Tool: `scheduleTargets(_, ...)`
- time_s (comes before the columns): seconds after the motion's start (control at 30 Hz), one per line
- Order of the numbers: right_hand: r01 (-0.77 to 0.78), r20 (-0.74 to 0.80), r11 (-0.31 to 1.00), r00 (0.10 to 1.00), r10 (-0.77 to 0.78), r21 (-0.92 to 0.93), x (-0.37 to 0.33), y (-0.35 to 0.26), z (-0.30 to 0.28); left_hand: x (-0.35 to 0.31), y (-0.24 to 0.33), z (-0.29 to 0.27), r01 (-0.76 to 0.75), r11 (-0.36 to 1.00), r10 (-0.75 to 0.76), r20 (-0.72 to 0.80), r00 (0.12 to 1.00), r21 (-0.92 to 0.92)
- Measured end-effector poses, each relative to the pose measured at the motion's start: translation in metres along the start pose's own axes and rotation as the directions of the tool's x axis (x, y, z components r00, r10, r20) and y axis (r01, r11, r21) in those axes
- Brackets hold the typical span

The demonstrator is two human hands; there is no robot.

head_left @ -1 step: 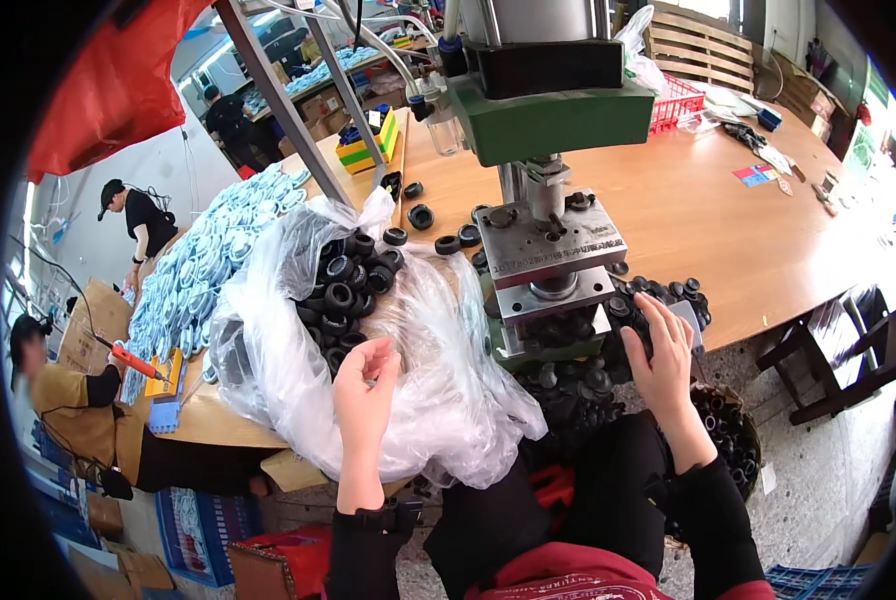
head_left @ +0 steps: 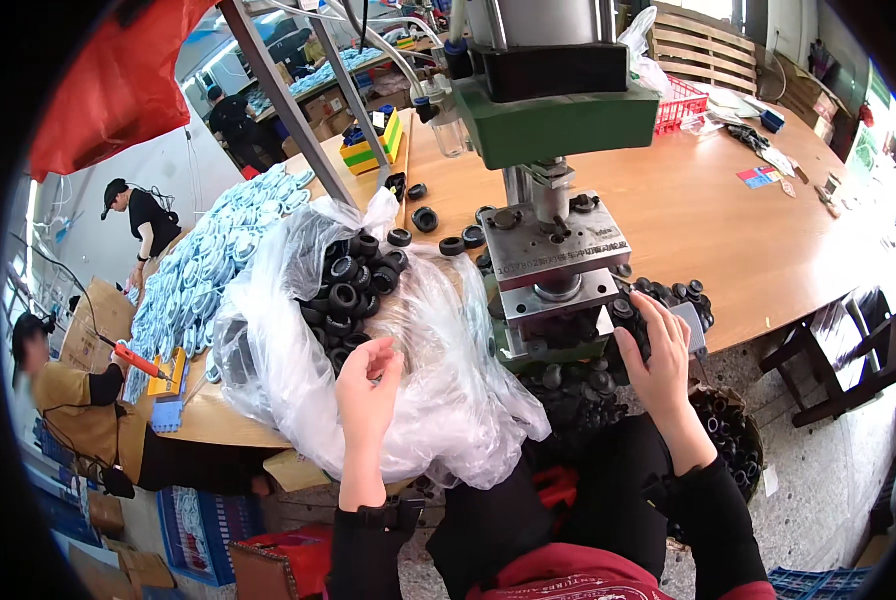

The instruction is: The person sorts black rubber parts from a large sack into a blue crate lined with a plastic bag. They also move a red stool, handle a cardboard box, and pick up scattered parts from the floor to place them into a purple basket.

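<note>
My left hand point(head_left: 370, 400) is raised over the near side of a clear plastic bag point(head_left: 438, 410), its fingers curled in toward the thumb. What they hold, if anything, is too small to make out. Inside the bag's mouth lie many black rubbery rings point(head_left: 343, 297), like small wheels. To the right of the green press point(head_left: 558, 125), my right hand point(head_left: 663, 365) has its thumb and fingers apart. It hovers by a pile of black round parts point(head_left: 686, 295); contact is unclear. Under the press's upper steel block point(head_left: 558, 245) sits a lower die, its working face partly hidden.
Loose black rings point(head_left: 424, 219) lie behind the bag. Pale blue parts point(head_left: 218, 240) are heaped at the left, near a seated co-worker point(head_left: 83, 400). A basket of black parts point(head_left: 728, 440) stands right of my legs. A red crate point(head_left: 680, 105) sits at the back.
</note>
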State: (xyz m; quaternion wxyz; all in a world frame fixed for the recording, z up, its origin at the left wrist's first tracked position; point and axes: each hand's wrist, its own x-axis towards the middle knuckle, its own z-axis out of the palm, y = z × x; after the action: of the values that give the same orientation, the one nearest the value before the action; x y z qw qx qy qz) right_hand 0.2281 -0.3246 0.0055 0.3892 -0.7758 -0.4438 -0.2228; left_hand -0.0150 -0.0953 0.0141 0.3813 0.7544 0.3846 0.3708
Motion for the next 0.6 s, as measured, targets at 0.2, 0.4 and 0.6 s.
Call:
scheduleTargets(0.2,-0.105,0.022,0.983,0.994,0.102,0.151,0.041,-0.036,0.023,0.035,-0.015,-0.009,-0.253,0.709,0.331,0.006,0.944,0.659)
scheduleTargets(0.4,-0.367,0.106,0.826,0.928,0.357,0.428,0.07,-0.048,0.042,0.095,-0.043,-0.003,-0.235,0.437,0.311,0.099,0.945,0.868)
scheduleTargets(0.6,-0.118,-0.014,0.992,0.993,0.119,0.043,0.057,-0.037,0.049,0.122,-0.073,-0.014,-0.212,0.424,0.369,0.046,0.928,0.881)
